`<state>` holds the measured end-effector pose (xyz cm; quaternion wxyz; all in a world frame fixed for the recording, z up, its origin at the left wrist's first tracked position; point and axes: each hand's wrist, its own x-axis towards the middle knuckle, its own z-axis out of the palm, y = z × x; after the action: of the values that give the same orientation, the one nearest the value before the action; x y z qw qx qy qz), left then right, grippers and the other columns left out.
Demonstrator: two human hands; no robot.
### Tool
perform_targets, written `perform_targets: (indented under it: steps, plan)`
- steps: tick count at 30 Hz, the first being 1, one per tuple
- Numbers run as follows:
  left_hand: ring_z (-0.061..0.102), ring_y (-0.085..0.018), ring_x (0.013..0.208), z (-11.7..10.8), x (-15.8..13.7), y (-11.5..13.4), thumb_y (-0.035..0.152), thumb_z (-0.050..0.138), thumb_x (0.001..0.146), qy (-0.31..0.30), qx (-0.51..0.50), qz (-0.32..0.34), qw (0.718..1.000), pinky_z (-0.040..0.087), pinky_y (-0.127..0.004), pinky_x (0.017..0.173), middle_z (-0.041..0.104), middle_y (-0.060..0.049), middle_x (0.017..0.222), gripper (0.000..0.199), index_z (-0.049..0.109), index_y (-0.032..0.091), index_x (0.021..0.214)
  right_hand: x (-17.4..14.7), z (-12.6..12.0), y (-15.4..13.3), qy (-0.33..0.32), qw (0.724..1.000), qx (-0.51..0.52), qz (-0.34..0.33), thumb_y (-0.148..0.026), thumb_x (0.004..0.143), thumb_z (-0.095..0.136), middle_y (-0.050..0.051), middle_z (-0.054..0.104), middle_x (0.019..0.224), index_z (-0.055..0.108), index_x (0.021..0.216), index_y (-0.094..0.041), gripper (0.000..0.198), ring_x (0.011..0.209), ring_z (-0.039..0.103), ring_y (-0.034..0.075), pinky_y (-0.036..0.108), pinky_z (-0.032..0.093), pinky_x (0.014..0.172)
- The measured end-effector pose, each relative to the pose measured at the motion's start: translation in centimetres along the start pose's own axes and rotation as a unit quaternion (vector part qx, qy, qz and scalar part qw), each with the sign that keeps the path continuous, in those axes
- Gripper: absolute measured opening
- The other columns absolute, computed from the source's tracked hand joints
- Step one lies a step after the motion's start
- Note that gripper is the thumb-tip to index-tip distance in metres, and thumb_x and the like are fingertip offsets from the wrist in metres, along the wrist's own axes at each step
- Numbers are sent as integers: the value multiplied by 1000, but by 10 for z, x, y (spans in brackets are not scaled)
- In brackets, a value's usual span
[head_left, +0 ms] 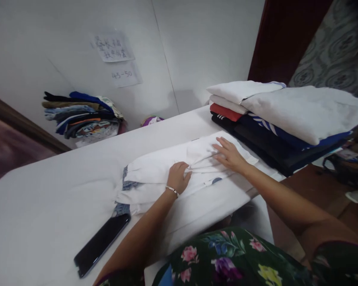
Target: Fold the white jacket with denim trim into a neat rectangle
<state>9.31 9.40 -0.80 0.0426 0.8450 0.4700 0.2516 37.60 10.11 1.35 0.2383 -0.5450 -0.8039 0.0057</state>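
Note:
A white garment (161, 163) with blue denim-like pieces showing at its left end lies folded lengthwise on the white table. My left hand (178, 177), wearing a silver bracelet, rests on the middle of the garment with its fingers bent and the thumb apart. Creases run through the cloth between both hands. Farther right, my right hand (230, 155) lies on the garment with spread fingers. At the garment's near edge a dark blue round patch (216, 180) shows. A black phone (103, 244) lies beside the denim-like end.
A stack of folded clothes (256, 131), topped by puffy white pieces (307, 111), stands at the table's right end. Beyond the far edge is another clothes pile (83, 115). Handwritten paper signs (115, 47) hang on the wall. The white tabletop (47, 206) extends left.

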Motion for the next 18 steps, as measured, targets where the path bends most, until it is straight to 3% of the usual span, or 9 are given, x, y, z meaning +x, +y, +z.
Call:
perform_targets:
  steps: [5, 8, 11, 13, 15, 18]
  plan:
    - [57, -21, 91, -9, -26, 8, 28, 57, 85, -56, -15, 25, 998, 44, -37, 83, 64, -6, 95, 10, 62, 21, 88, 12, 42, -2, -132, 990, -44, -32, -49, 93, 40, 10, 30, 152, 42, 141, -27, 53, 141, 22, 30, 54, 17, 110]
    - [57, -21, 90, -14, -44, 6, 32, 61, 83, -72, 1, 34, 997, 43, -39, 82, 65, -6, 97, 12, 63, 21, 89, 9, 55, 3, -139, 988, -58, -35, -50, 94, 36, 9, 29, 153, 42, 141, -26, 53, 141, 23, 30, 53, 18, 111]
    - [56, -23, 96, -20, -59, -1, 32, 65, 81, -68, 31, 39, 996, 42, -40, 84, 64, -7, 103, 19, 64, 21, 97, 7, 51, 6, -138, 989, -41, -32, -50, 94, 36, 9, 30, 152, 42, 141, -26, 53, 141, 23, 30, 54, 18, 111]
    - [56, -24, 97, -25, -67, -7, 27, 63, 81, -66, 55, 38, 996, 42, -41, 85, 64, -7, 105, 20, 65, 22, 100, 4, 44, 3, -109, 994, -9, -26, -50, 93, 40, 11, 31, 152, 41, 141, -24, 55, 141, 22, 30, 54, 19, 110]
    - [55, -24, 98, -29, -74, -14, 20, 60, 81, -61, 75, 33, 995, 42, -41, 86, 64, -7, 106, 21, 65, 22, 101, -3, 37, -3, -38, 998, 32, -37, -48, 91, 44, 11, 35, 149, 44, 138, -22, 54, 140, 24, 29, 54, 20, 110]
    - [55, -24, 99, -33, -81, -22, 11, 56, 78, -53, 98, 19, 994, 42, -41, 86, 65, -7, 105, 28, 65, 21, 102, -18, 31, -22, 38, 986, 98, -126, -41, 90, 49, 11, 52, 135, 56, 126, -22, 41, 130, 40, 27, 49, 30, 106]
